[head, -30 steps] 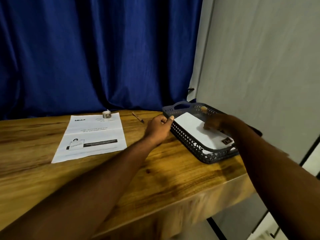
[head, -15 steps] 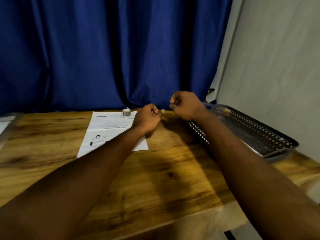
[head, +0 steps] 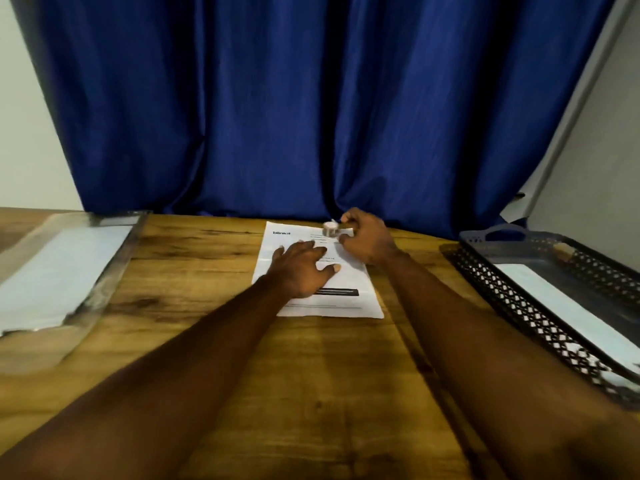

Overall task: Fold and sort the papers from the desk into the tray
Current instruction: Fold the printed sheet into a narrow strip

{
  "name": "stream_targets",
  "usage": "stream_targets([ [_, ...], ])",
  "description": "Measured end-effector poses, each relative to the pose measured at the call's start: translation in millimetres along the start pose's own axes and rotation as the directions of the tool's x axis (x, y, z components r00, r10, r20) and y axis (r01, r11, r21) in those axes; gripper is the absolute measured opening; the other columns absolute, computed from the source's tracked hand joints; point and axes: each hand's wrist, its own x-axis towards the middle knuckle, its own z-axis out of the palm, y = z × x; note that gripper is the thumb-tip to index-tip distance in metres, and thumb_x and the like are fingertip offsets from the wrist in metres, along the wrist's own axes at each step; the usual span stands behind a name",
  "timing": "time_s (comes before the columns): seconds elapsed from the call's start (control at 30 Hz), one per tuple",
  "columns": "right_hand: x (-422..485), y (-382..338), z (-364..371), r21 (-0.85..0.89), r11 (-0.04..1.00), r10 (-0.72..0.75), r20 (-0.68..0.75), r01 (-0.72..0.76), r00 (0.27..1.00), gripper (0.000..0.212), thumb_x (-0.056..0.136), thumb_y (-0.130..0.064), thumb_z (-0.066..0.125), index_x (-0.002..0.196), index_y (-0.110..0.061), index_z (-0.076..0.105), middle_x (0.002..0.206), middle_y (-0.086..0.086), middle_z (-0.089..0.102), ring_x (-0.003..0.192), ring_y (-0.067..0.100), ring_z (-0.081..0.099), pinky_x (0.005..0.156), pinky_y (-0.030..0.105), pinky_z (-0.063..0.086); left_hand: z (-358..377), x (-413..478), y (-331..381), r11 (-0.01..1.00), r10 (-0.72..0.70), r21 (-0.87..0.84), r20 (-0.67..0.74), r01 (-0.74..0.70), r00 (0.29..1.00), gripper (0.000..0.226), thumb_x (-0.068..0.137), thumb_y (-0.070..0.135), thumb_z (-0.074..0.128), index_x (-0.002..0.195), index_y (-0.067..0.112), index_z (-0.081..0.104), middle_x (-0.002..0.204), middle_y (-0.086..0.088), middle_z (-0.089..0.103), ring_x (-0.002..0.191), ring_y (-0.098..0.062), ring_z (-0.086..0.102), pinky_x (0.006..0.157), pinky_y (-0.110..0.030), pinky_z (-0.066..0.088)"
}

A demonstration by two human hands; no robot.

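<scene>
The only word that can be read is "blinkit" (head: 281, 233), in dark bold letters at the far left corner of the printed sheet (head: 346, 304), which lies midway along the far edge of the desk (head: 207, 271). The finer lines below it are too small to read, as is the pale lettering on the black bar (head: 337, 292) lower down.

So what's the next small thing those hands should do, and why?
Probably lift the small round object off the far end of the sheet and set it aside on the desk. The right hand pinches it, the left hand lies flat on the sheet, and the sheet is unfolded, so it must be freed and folded before it goes into the tray.
</scene>
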Motion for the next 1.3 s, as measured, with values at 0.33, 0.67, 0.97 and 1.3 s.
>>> stream_targets([
  [0.33,20.5,-5.1,45.2,-0.134,0.976,0.16,-0.112,-0.174,0.981,0.021,0.096,-0.043,0.061,0.096,-0.024,0.071,0.098,0.0,0.071,0.103,0.029,0.065,0.108,0.049,0.048,-3.6,-10.4,-3.1,1.0,0.027,-0.007,-0.054,-0.027,0.998,0.072,0.097,0.073,0.041,0.156,0.032,0.043,0.168,0.001,0.031,0.153,-0.024,0.026,0.123,-0.054,0.02],
  [0.67,23.9,17.7,23.6,-0.268,0.898,0.312,-0.169,-0.348,0.935,0.027,0.098,-0.041,0.063,0.122,-0.027,0.066,0.12,0.009,0.071,0.115,0.033,0.064,0.109,0.05,0.047,-20.9,-15.4,-8.0,0.998,-0.029,0.045,-0.064,0.032,0.998,0.06,0.096,0.07,0.048,0.142,0.032,0.057,0.154,-0.001,0.048,0.143,-0.026,0.039,0.116,-0.054,0.03],
  [0.97,6.3,7.4,22.4,-0.196,0.969,0.095,-0.26,-0.149,0.961,0.037,0.094,-0.033,0.068,0.127,-0.021,0.059,0.12,0.007,0.068,0.106,0.028,0.066,0.087,0.041,0.057,-23.8,-18.5,-19.2,1.0,-0.019,0.005,-0.143,0.02,0.99,0.041,0.092,0.063,0.061,0.115,0.029,0.066,0.129,0.003,0.062,0.124,-0.022,0.051,0.11,-0.054,0.038],
  [1.3,1.4,-10.1,51.7,-0.341,0.939,0.089,0.084,-0.055,0.993,0.067,0.099,-0.062,0.053,0.153,-0.021,0.05,0.158,0.01,0.052,0.146,0.036,0.043,0.118,0.052,0.037,-22.1,-17.1,-27.2,0.988,-0.028,-0.152,-0.197,-0.002,0.98,0.035,0.084,0.058,0.076,0.09,0.025,0.065,0.097,0.007,0.064,0.094,-0.017,0.056,0.082,-0.037,0.052],
])
